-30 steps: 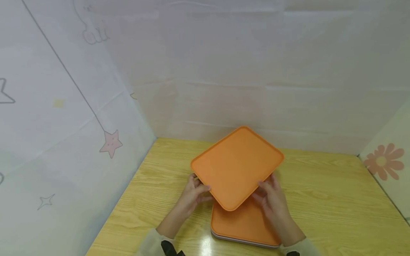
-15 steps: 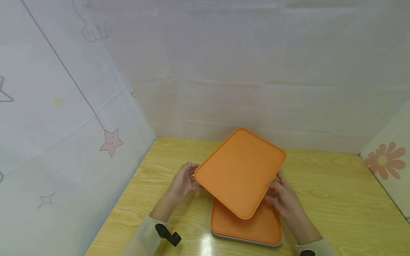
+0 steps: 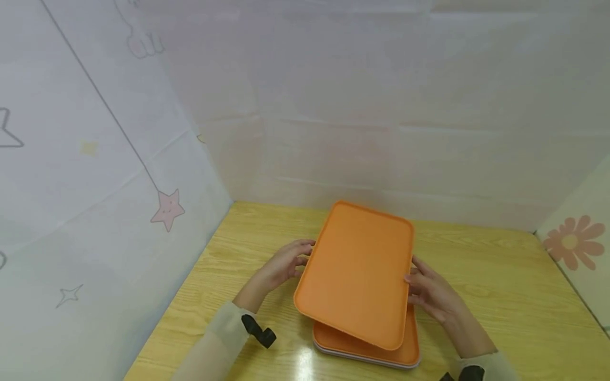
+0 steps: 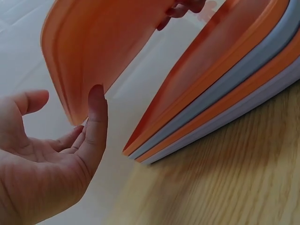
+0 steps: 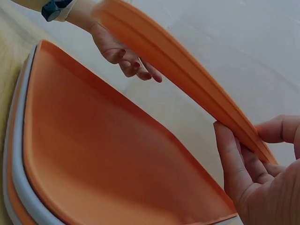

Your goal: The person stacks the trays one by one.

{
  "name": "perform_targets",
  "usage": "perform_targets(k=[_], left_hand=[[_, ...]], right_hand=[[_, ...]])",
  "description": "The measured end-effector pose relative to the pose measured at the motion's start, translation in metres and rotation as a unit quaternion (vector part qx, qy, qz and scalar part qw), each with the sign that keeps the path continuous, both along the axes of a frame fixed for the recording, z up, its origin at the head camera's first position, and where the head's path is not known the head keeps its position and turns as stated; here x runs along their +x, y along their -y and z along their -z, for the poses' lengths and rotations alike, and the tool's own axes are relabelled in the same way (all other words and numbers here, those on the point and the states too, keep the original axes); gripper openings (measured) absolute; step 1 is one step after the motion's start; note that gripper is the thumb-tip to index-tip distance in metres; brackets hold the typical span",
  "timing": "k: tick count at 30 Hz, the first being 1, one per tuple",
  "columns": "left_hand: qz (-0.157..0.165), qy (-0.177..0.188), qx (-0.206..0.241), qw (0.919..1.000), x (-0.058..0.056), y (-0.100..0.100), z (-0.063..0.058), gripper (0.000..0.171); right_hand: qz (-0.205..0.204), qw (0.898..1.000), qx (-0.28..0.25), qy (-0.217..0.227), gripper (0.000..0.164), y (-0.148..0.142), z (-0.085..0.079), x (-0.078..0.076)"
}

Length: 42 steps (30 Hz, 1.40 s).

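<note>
An orange tray [image 3: 362, 275] with a low rim is held tilted above a stack of trays. My right hand [image 3: 436, 291] pinches its right edge, thumb on one face and fingers on the other, as the right wrist view shows. My left hand [image 3: 286, 264] is by the left edge. In the left wrist view its fingers [image 4: 96, 126] reach under the tray and seem to touch it, while the thumb stands off from it. Below, the stack's top orange tray [image 5: 108, 140] lies face up, partly hidden in the head view. Grey and orange trays [image 4: 211, 89] alternate under it.
The stack rests on a wood-grain table [image 3: 476, 296]. Pale fabric walls rise behind [image 3: 333, 106] and on both sides, with a printed star [image 3: 168, 210] at left and a printed flower [image 3: 572, 242] at right. Black wrist cameras sit on both sleeves.
The held tray has turned and come lower over the stack, its near corner now closer to me. My left thumb has left the tray; the right hand has shifted right along its edge.
</note>
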State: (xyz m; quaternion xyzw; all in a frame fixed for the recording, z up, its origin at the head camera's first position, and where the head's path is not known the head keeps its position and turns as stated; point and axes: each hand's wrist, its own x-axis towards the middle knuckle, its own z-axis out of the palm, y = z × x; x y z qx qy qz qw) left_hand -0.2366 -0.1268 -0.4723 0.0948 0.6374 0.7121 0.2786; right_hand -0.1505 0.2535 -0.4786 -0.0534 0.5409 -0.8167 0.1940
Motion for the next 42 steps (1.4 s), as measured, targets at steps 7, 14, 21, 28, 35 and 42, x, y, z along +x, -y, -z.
perform_targets(k=[7, 14, 21, 28, 35, 42], left_hand=[[0.012, -0.017, -0.021, 0.9996, 0.002, -0.013, 0.008, 0.058], [0.019, -0.02, -0.007, 0.9996, 0.003, -0.017, 0.011, 0.059], [0.026, -0.018, -0.004, 0.9995, 0.004, -0.018, 0.012, 0.066], [0.026, -0.023, -0.018, 0.9992, 0.003, -0.017, 0.016, 0.066], [0.03, -0.026, -0.031, 0.9987, 0.004, -0.018, 0.015, 0.062], [0.027, -0.029, -0.049, 0.998, 0.005, -0.019, 0.017, 0.064]], right_hand=[[-0.038, 0.999, 0.006, -0.014, 0.079, -0.01, 0.002, -0.005], [-0.068, 0.997, 0.015, -0.019, 0.079, -0.022, 0.003, -0.009], [-0.062, 0.996, 0.05, -0.028, 0.079, -0.025, 0.004, -0.009], [-0.041, 0.994, 0.095, -0.021, 0.081, -0.023, 0.005, -0.011], [-0.019, 0.988, 0.154, -0.008, 0.083, -0.023, 0.008, -0.011], [-0.014, 0.986, 0.168, -0.006, 0.082, -0.024, 0.01, -0.01]])
